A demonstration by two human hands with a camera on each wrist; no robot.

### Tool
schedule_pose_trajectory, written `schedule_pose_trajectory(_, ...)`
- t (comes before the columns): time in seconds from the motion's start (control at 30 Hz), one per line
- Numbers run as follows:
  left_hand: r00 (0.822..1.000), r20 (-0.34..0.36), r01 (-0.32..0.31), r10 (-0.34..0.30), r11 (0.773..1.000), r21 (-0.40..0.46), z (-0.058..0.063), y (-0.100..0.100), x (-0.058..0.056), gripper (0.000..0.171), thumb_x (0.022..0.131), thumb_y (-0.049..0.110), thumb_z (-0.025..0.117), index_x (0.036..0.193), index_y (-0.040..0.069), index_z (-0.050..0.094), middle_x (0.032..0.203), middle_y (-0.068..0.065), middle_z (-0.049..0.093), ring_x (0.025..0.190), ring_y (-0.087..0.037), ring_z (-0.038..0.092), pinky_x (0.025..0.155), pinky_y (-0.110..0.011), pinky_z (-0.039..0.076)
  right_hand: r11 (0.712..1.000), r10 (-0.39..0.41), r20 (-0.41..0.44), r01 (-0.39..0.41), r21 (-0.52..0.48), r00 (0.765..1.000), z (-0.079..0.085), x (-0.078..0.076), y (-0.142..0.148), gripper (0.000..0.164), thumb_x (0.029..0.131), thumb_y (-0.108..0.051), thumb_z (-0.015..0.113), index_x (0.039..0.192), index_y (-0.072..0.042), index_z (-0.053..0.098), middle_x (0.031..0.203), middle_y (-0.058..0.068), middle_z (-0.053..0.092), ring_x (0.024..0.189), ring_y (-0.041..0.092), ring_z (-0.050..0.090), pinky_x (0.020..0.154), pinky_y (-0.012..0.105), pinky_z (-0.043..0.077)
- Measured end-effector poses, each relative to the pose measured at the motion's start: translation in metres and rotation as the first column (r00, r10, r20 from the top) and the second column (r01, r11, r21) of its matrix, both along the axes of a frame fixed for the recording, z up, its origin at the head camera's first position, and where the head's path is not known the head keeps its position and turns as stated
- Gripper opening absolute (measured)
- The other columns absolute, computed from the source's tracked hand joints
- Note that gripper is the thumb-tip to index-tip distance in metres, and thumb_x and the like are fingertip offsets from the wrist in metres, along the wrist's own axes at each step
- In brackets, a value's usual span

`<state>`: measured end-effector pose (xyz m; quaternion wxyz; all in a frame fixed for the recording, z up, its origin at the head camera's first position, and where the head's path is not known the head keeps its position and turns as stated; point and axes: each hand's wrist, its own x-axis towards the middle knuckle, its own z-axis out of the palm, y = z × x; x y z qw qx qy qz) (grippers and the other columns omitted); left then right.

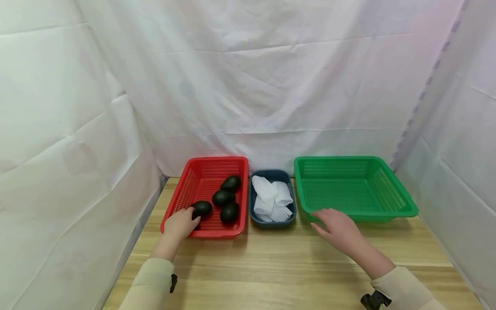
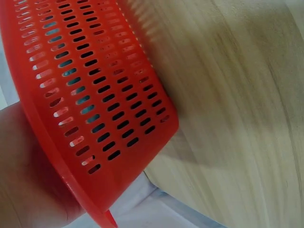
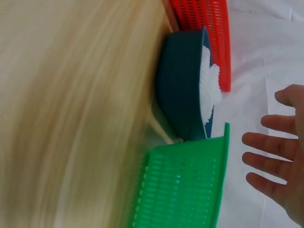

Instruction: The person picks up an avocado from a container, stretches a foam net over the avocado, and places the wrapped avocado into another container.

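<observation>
My left hand (image 1: 180,224) reaches over the near left rim of the red basket (image 1: 167,215). Its fingertips are at the left end of a dark avocado (image 1: 203,208); whether they grip it is hidden. Part of the same hand (image 2: 28,175) shows past the basket wall (image 2: 102,109) in the left wrist view, fingers out of sight. Several more avocados (image 1: 223,198) lie in the basket's right half. My right hand (image 1: 339,230) hovers by the near left corner of the green basket (image 1: 356,213), holding nothing. Its fingers (image 3: 270,145) look spread in the right wrist view.
Between the two baskets stands a small dark blue bin (image 1: 273,224) with several white foam net sleeves (image 1: 271,198) inside. All three containers sit on a wooden table (image 1: 263,267). White cloth (image 1: 240,86) hangs behind and at both sides.
</observation>
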<state>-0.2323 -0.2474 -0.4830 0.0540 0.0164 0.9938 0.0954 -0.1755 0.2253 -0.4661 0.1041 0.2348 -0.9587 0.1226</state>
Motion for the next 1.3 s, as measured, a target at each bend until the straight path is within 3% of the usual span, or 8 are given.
schedule_pose_trajectory(0.2,0.999,0.052,-0.011,0.012,1.0,-0.017,0.0,-0.003,-0.003,0.052,0.093,0.036,0.063,0.13,0.0,0.058,0.12,-0.025,0.061,0.108,-0.044,0.058,0.081,-0.059,0.05,0.999,0.005,0.05,-0.007,0.032,0.999,-0.011,0.004,-0.003,0.033,0.091,-0.03,0.067,0.112,-0.005,0.068,0.108,0.01,0.069,0.101,0.031,0.064,0.086,0.049,0.051)
schedule_pose_trajectory(0.6,0.994,0.108,-0.028,0.029,1.0,-0.003,0.005,-0.002,-0.01,0.037,0.077,0.02,0.082,0.107,0.005,0.066,0.101,-0.015,0.066,0.087,-0.031,0.061,0.063,-0.053,0.05,0.999,0.006,0.164,-0.015,0.053,0.986,-0.016,0.012,-0.009,0.035,0.091,-0.028,0.067,0.114,-0.002,0.067,0.108,0.013,0.068,0.099,0.033,0.064,0.084,0.05,0.052)
schedule_pose_trajectory(0.9,0.991,0.124,-0.043,0.047,0.999,-0.032,0.01,0.003,-0.009,0.023,0.083,0.004,0.07,0.105,0.004,0.065,0.099,-0.019,0.064,0.085,-0.034,0.058,0.063,-0.054,0.05,0.998,0.006,0.204,-0.017,0.052,0.979,-0.022,0.012,-0.016,0.032,0.091,-0.029,0.067,0.113,-0.005,0.067,0.098,0.006,0.069,0.089,0.025,0.065,0.077,0.045,0.053)
schedule_pose_trajectory(1.3,0.993,0.103,-0.062,0.06,0.998,0.015,0.008,0.0,-0.009,0.032,0.074,0.013,0.082,0.1,0.004,0.066,0.096,-0.017,0.066,0.081,-0.032,0.059,0.064,-0.051,0.05,0.997,0.042,0.227,-0.055,0.051,0.973,-0.025,0.004,-0.031,0.032,0.092,-0.03,0.066,0.113,-0.006,0.067,0.094,0.004,0.069,0.085,0.023,0.065,0.074,0.043,0.053)
